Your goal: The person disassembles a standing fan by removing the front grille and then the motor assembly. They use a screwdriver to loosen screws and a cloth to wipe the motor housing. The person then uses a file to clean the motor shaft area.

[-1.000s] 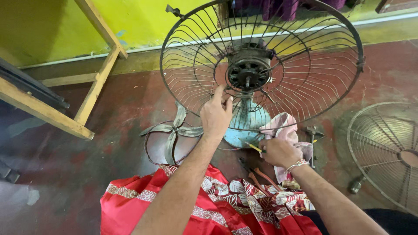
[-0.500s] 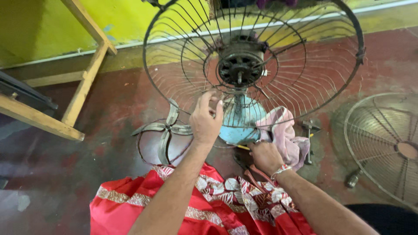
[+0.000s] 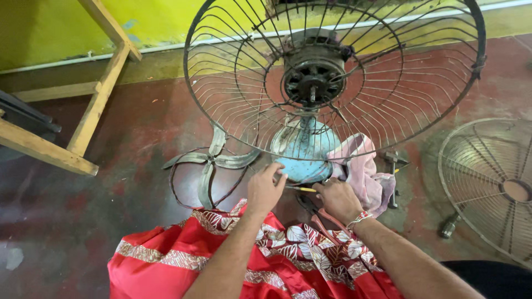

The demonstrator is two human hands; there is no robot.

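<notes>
Head view: my left hand [image 3: 266,188] and right hand [image 3: 338,198] pinch a yellow stick [image 3: 302,189] under the fan [image 3: 310,83], keeping it steady.

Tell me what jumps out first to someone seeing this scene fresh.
The big rusty fan cage fills the top centre, its motor exposed, standing on a pale blue base. Just below it, the left hand and right hand meet at a small yellow-handled tool, above bright red patterned cloth. A loose blade lies left, a second grille right.
</notes>
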